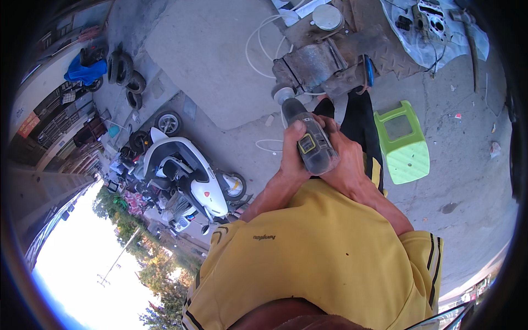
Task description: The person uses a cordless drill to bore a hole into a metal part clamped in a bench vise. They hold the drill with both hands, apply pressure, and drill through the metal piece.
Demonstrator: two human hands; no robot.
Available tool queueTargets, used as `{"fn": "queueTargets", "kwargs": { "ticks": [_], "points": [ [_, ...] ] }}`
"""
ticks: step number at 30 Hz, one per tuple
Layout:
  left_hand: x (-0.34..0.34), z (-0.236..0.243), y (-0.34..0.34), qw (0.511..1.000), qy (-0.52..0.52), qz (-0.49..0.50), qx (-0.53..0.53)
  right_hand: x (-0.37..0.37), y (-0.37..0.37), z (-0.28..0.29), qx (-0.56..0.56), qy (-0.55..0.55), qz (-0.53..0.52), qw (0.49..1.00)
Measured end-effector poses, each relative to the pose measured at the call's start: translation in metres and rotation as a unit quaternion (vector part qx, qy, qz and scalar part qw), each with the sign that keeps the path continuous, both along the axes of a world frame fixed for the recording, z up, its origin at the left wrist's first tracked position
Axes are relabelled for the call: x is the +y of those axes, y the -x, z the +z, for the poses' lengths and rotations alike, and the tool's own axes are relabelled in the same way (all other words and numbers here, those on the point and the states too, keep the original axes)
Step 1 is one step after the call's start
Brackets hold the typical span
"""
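Both my hands are closed around a dark grey power drill (316, 146) with a yellow-framed patch on its body. My left hand (294, 146) wraps its left side, the thumb lying on top. My right hand (345, 151) grips it from the right, with some fingers hidden beneath. At the drill's front end is a round wheel-like attachment (282, 92). It meets or nearly meets the near left corner of a worn, grimy metal block (311, 66); I cannot tell whether they touch. A blue ring-shaped part (368, 70) sits at the block's right end.
A green plastic stool (412, 159) lies to my right. Far right, a plastic sheet (415, 47) bears an engine part (432, 22), near a hammer (470, 49). A round metal lid (328, 17) and pale tubing (248, 52) lie beyond. Left are a white scooter (187, 170) and tyres (125, 69).
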State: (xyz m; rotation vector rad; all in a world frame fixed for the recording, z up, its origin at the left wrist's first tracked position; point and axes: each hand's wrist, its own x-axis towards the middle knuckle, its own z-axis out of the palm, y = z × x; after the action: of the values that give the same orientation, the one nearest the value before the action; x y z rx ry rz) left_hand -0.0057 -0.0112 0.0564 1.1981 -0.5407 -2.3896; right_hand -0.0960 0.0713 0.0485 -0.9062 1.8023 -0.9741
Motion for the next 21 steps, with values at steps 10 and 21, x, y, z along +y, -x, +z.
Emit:
{"fn": "queueTargets", "kwargs": {
  "ticks": [10, 21],
  "points": [
    [-0.002, 0.001, 0.002, 0.999, -0.027, 0.0, 0.025, 0.004, 0.0, 0.001, -0.017, -0.043, 0.007, 0.999],
    [0.016, 0.024, 0.01, 0.999, 0.048, 0.008, 0.0, 0.009, 0.02, 0.032, -0.091, -0.06, -0.041, 0.993]
  ]
}}
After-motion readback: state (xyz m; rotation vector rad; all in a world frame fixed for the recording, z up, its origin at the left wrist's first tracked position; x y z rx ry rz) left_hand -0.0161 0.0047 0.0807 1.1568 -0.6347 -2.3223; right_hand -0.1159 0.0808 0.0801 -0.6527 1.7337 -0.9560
